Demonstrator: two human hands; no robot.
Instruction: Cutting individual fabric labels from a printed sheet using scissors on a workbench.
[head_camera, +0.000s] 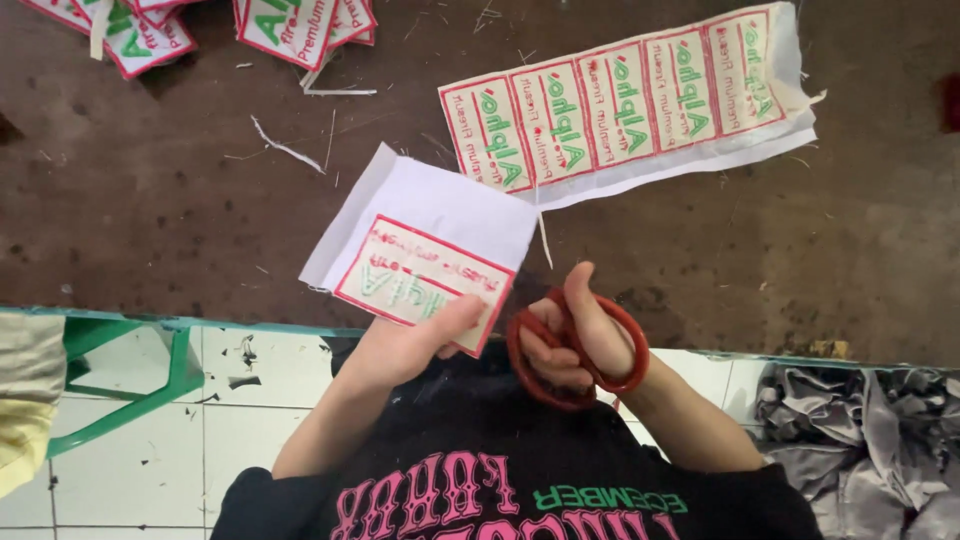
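My left hand (415, 345) pinches a white cloth piece (425, 240) printed with a red-bordered label, held just above the near edge of the brown table (150, 200). My right hand (580, 335) has its fingers through the red handles of a pair of scissors (540, 375), right beside the cloth piece's lower corner; the blades are hidden behind the cloth and my hand. A long white strip of several uncut red-and-green labels (620, 105) lies flat on the table beyond my hands.
Cut labels are piled at the table's far left (130, 35) and upper middle (300, 25). Thread scraps litter the tabletop. Below the table edge are a white tiled floor, a green stool frame (150, 380) at left and grey crumpled fabric (860, 440) at right.
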